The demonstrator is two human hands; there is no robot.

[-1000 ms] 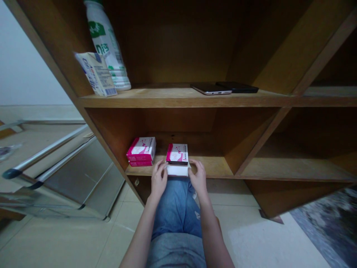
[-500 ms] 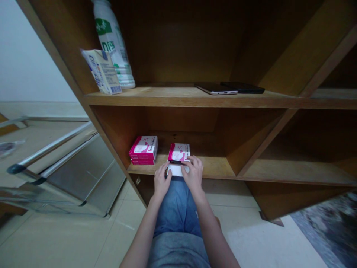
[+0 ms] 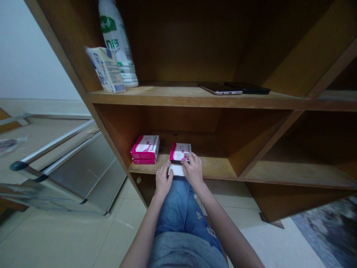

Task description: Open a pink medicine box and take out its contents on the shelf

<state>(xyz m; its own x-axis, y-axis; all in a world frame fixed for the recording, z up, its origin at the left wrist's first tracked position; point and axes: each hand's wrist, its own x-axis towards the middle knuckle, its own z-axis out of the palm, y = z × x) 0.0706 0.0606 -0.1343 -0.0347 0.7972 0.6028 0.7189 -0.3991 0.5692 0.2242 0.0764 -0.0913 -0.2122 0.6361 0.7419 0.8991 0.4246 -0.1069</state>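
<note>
Head view, from where I'm standing beside the cabinet: the pink-and-white box (image 3: 180,150) sits at the front of the lower shelf (image 3: 216,168), its white flap (image 3: 176,170) reaching out toward the front edge. The left hand (image 3: 163,179) has its fingers at the flap's left side, thumb near the flap; I can't tell whether it is pinching or only touching. The right hand (image 3: 193,170) curls loosely over the box's right front corner, fingers on the top, and I can't make out how firm that hold is.

To the left, a strip of shelf board separates the box from a stack of matching boxes (image 3: 145,148) near the cabinet's left wall. On the other side there's more room, a wider stretch of board running to the upright divider (image 3: 267,147). Overhead, the upper shelf's front edge (image 3: 167,99) crosses well above the fingers, with a phone (image 3: 220,89) lying close to that edge. Both forearms come in over the jeans (image 3: 175,208), below the shelf edge.
</note>
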